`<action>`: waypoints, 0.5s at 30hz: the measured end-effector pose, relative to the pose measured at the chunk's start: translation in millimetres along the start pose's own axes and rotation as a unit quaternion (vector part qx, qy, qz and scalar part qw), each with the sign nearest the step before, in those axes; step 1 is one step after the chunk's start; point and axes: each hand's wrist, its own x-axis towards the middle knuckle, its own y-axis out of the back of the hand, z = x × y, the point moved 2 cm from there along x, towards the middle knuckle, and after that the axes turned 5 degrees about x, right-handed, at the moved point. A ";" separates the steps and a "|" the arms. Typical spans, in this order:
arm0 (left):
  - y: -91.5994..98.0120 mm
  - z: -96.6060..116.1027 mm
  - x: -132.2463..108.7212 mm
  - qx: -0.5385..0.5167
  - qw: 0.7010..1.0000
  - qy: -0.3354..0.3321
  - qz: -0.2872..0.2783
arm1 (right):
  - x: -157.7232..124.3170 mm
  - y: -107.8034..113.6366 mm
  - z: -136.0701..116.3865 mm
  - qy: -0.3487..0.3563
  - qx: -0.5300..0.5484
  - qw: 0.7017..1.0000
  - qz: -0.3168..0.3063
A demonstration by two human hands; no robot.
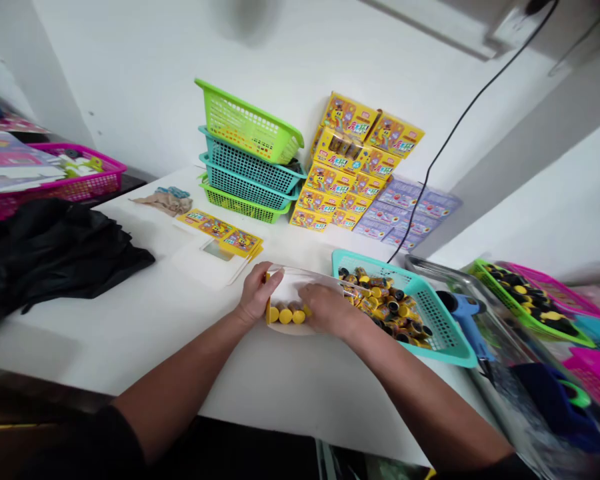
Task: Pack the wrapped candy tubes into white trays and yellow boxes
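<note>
Row of yellow-capped tubes (285, 315) lying on a white card (293, 283) on a white bench (145, 353), long axis running left to right, directly beneath both hands. Left hand (256, 293) at the row's left end, its fingers (266, 275) curled closed over the card's far edge and gripping it. Right hand (325, 310) toward the row's right end and nearer the basket, its fingers (307, 292) laid across the card, firmness of any grip impossible to tell. Yellow caps facing the near edge of the bench, the rest of each tube hidden by the card. Just right of the right hand, a teal plastic basket (363, 263) heaped with loose yellow-capped and black-capped tubes (385, 300). Farther right, a blue glue gun (463, 313). Along the far wall, stacked green and teal baskets (245, 110) and yellow printed boxes (350, 167). At left, a black cloth (50, 260).
</note>
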 end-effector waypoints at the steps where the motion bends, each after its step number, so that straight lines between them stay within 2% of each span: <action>1: 0.2 0.4 0.0 -0.001 1.000 0.000 -0.004 | -3.4 1.1 -1.3 0.003 0.011 1.000 0.006; 5: 2.1 5.4 -1.6 -0.005 1.000 0.004 -0.003 | -21.2 1.8 -12.9 -0.016 0.050 0.998 0.023; 7: 4.3 6.7 -1.8 -0.005 1.000 0.009 0.008 | -34.1 -1.2 -20.5 -0.026 0.047 0.996 0.070; 9: 6.7 4.6 -0.7 -0.012 1.000 0.015 0.016 | -50.3 -5.5 -25.3 -0.013 0.059 0.987 0.149; 12: 9.3 -3.2 2.3 -0.045 0.998 0.033 0.027 | -77.6 -10.2 -11.4 -0.026 0.136 0.941 0.308; 14: 10.4 -8.2 4.1 -0.061 0.996 0.049 0.039 | -90.6 -11.2 16.9 -0.107 0.176 0.893 0.399; 15: 10.7 -9.9 4.7 -0.063 0.995 0.054 0.045 | -93.2 -11.6 34.6 -0.163 0.184 0.877 0.413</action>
